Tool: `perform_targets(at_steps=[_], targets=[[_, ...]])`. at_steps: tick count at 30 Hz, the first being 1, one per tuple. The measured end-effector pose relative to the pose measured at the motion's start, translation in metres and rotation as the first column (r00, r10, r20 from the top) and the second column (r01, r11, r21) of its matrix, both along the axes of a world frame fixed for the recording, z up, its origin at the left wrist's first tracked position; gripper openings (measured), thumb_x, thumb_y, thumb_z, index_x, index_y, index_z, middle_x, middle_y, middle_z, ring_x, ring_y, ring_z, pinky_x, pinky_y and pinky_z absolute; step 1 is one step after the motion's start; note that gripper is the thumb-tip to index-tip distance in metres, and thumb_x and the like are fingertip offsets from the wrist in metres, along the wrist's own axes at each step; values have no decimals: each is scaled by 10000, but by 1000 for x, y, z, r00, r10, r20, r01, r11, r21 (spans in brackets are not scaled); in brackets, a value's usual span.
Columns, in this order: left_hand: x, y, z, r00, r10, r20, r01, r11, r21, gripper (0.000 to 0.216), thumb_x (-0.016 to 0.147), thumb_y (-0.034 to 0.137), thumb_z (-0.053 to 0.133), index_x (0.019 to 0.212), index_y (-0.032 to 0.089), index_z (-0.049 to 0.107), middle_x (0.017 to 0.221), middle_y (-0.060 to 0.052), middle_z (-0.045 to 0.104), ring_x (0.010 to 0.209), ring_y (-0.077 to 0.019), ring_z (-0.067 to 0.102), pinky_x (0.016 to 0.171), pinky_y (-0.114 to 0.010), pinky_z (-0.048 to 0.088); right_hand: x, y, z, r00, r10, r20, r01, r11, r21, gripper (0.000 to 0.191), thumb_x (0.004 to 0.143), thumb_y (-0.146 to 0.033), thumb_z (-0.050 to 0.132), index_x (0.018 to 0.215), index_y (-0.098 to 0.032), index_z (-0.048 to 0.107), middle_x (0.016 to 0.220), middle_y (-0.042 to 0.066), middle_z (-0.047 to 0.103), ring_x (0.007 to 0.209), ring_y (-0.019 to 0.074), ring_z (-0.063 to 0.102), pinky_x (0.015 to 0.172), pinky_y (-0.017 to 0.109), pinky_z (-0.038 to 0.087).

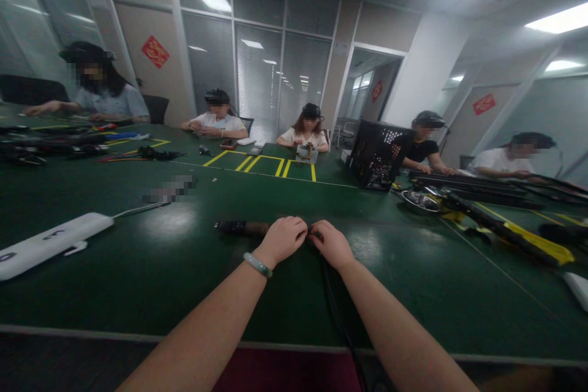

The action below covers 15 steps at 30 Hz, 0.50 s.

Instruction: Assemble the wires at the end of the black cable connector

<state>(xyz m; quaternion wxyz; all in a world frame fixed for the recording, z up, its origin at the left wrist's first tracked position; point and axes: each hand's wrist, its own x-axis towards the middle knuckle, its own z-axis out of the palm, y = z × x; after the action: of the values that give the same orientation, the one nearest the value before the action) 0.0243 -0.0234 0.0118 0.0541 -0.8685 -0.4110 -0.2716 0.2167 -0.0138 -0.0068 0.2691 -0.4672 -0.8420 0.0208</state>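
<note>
On the worktop (184, 294), curls left hand (283, 239) and right hand (334, 246) with fingers together at right end of dark tool (245, 228), grip unclear; has cable (329, 291) near, power strip (68, 239) left, bowl (420, 201) right.

Left-hand grip (285, 239): beside dark, metal-tipped cylindrical tool (245, 229)
Right-hand grip (334, 246): seemingly at thin black cable (329, 295), fingertips unclear
Smooth green surface (184, 294): beneath both

A green table (124, 294) marked with yellow tape (215, 158). Near the front lie a dark tool (234, 228) and black cord (331, 297); left, a white block (59, 242) and dark cables (22, 150); right, a black case (381, 153) and metal bowl (418, 202).
</note>
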Motion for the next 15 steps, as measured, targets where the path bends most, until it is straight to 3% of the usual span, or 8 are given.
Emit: perform_targets(at_steps=[7,12,15], targets=[[0,0,0,1000,13,8,-13,1000,1,123,916,227,498,895,196,616,939,-41,617,906,-193,563,837,-336,430,-2,3,-3,997,-26,75,26,1000,11,79,907,-231,554,982,-216,572,1036,28,597,895,174,604,829,297,458],[0,-1,1,1000,7,1,-7,1000,-5,125,911,217,497,899,193,619,942,-39,624,919,-193,571,850,-342,437,-6,7,-5,986,-55,156,51,998,29,217,926,-221,523,1142,-211,545,1078,65,584,898,209,610,770,303,465],[0,-3,4,1000,6,2,-6,1000,-4,133,913,215,490,909,194,622,971,-44,631,948,-198,574,873,-353,439,-9,10,-4,971,-50,233,42,998,38,185,941,-223,493,1084,-219,611,1006,78,598,799,214,616,719,316,454]])
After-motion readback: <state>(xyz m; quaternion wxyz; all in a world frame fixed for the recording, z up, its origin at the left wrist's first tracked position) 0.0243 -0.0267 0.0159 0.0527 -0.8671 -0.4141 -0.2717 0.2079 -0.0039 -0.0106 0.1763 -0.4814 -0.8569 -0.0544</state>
